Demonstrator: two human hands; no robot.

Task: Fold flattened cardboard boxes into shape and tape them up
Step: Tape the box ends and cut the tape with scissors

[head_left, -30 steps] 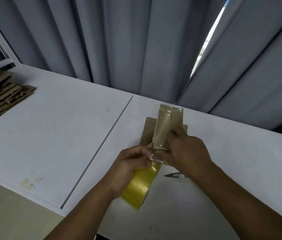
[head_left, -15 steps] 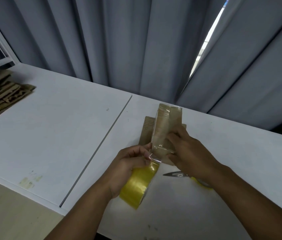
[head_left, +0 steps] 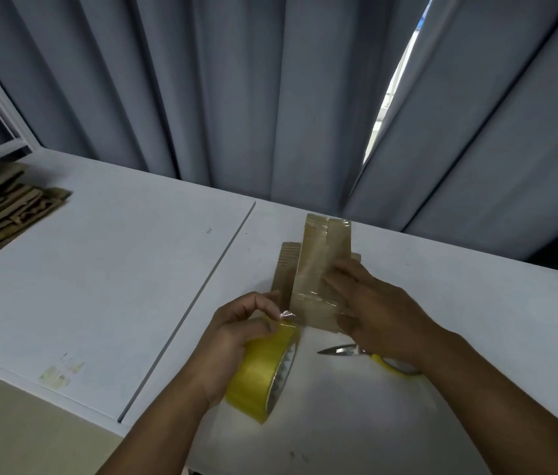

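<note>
A stack of flattened boxes (head_left: 7, 217) lies at the far left edge of the table (head_left: 116, 286), well apart from the work.

Near the centre, the left hand (head_left: 233, 334) grips the yellow tape roll (head_left: 260, 371). Its thumb and forefinger are pinched together at the point where the tape leaves the roll. The roll now sits slightly lower and further from the box than one second ago, and the tape between the two is not yet cut.

The box (head_left: 341, 241) stands on the table just beyond the roll, tilted. It is small, brown and narrow. A glossy tape strip (head_left: 308, 279) runs up its near face and over its top edge, with some wrinkles in the film.

The right hand (head_left: 377, 310) has moved from the lower edge of the box up onto its face. Its fingers now lie extended and press the strip flat; it grips nothing. This indicates that the strip is being bonded down, so cutting appears to be the next step.

The scissors (head_left: 339, 350) lie on the table under the right wrist. Their yellow handle is now exposed.
</note>
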